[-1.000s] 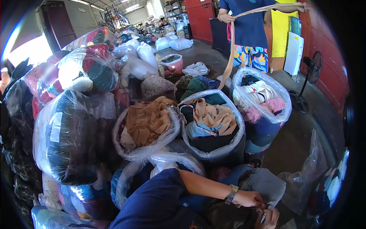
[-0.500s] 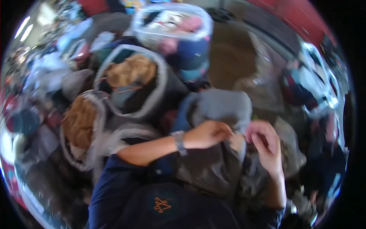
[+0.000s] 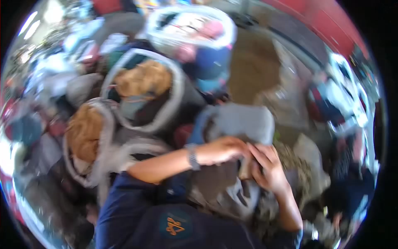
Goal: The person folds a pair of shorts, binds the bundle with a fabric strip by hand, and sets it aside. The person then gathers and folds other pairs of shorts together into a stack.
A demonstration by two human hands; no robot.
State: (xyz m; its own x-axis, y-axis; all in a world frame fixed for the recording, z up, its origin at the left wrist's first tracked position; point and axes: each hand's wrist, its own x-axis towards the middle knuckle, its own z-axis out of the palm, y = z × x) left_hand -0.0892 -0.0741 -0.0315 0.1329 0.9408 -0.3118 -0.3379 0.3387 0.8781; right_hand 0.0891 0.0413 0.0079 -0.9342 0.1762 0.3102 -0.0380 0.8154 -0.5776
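Note:
My left hand point(image 3: 224, 150), with a metal-banded watch point(image 3: 193, 157) on its wrist, is closed in a pinch in front of me. Close against its fingertips is my right hand point(image 3: 269, 168), its fingers curled inward. A small beige strip point(image 3: 245, 168), blurred, hangs between the two hands, and both seem to grip its upper end. Directly below and behind them lies a pile of grey cloth point(image 3: 244, 120), with a darker brown-grey fabric point(image 3: 213, 180) on the near side. Motion blur hides the exact fingertip contact.
Behind stands a clear bag of mixed clothing point(image 3: 226, 37). To the left are a sack with tan cloth point(image 3: 180, 89) and a second sack of tan cloth point(image 3: 87, 135). Loose textiles heap at far left. Clear plastic point(image 3: 286, 99) lies beyond, and another clothing bag point(image 3: 358, 95) stands right.
My right hand has moved left and in, meeting my left hand, which is slightly lower. The beige strip has shifted down and left. The near grey fabric now shows a lighter fold.

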